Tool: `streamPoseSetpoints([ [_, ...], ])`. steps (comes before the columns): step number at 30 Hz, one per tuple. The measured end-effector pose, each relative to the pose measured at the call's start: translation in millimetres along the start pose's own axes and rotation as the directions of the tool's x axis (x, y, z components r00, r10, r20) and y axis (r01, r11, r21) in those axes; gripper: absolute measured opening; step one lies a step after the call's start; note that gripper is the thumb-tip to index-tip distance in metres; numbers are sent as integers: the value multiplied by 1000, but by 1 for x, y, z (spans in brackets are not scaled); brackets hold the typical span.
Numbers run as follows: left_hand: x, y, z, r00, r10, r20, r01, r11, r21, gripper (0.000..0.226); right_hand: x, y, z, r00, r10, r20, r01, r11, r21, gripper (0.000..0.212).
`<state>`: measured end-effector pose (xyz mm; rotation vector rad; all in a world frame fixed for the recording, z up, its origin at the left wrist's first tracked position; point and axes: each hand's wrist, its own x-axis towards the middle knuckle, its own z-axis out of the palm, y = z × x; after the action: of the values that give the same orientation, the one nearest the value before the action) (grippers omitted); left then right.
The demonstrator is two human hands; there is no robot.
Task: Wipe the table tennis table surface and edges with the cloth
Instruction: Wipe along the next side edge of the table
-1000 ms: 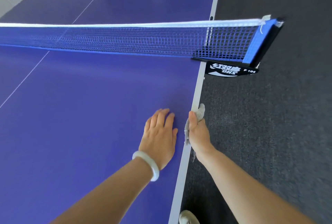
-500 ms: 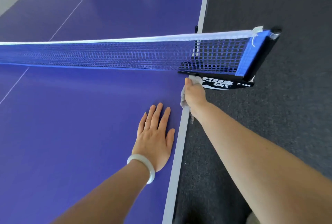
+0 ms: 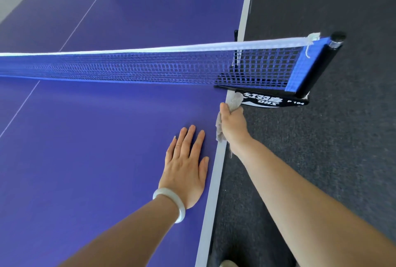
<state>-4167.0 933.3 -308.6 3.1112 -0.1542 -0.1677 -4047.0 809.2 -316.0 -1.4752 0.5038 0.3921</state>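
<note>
The purple table tennis table [image 3: 90,142] fills the left of the view, and its white side edge [image 3: 214,185] runs up the middle. My right hand [image 3: 232,124] grips a crumpled grey cloth [image 3: 235,100] over that edge, just below the net clamp. The cloth's top touches the clamp and part of it hangs by my palm. My left hand [image 3: 186,166] lies flat on the table top with straight fingers, close beside the edge. A pale bangle sits on that wrist.
The blue net [image 3: 139,66] with a white top band spans the table. Its black post and clamp [image 3: 276,100] stick out past the edge on the right. Dark grey carpet [image 3: 321,159] covers the floor to the right. A shoe tip [image 3: 228,263] shows at the bottom.
My right hand slid the cloth forward along the side edge, from beside my left hand up to the net clamp. My left hand stayed flat on the table.
</note>
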Motion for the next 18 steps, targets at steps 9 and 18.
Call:
streamPoseSetpoints([
  [9, 0, -1, 4, 1000, -1, -10, 1, 1000, 19, 62, -83, 54, 1, 999, -44, 17, 44, 998, -45, 34],
  [18, 0, 7, -9, 992, -48, 121, 42, 998, 54, 58, -152, 51, -75, 902, 201, 382, -160, 978, -138, 39],
])
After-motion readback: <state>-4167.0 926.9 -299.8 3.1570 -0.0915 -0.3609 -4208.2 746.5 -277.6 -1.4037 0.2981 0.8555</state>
